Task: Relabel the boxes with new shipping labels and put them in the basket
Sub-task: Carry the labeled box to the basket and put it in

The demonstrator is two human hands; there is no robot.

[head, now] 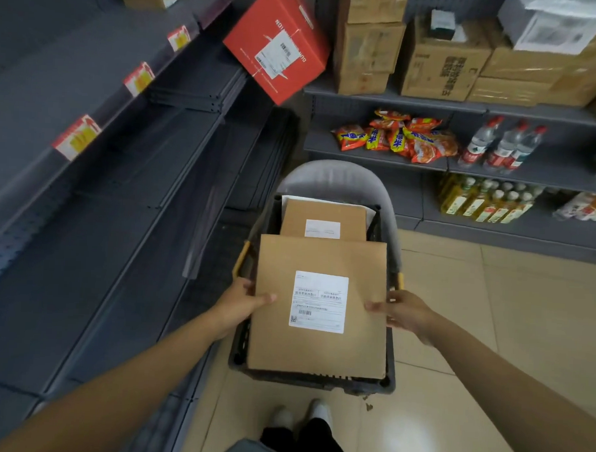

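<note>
Both hands holding a labelled box over the basket.

Left hand (244, 300) grasping the left edge of the box (320, 307), thumb on top; right hand (400, 312) grasping the right edge, thumb likewise on top. White label (319, 302) facing up, between the two thumbs. Box flat, covering the near part of the dark basket (317, 384). Second box (324, 220) with a label lying further back inside.
</note>
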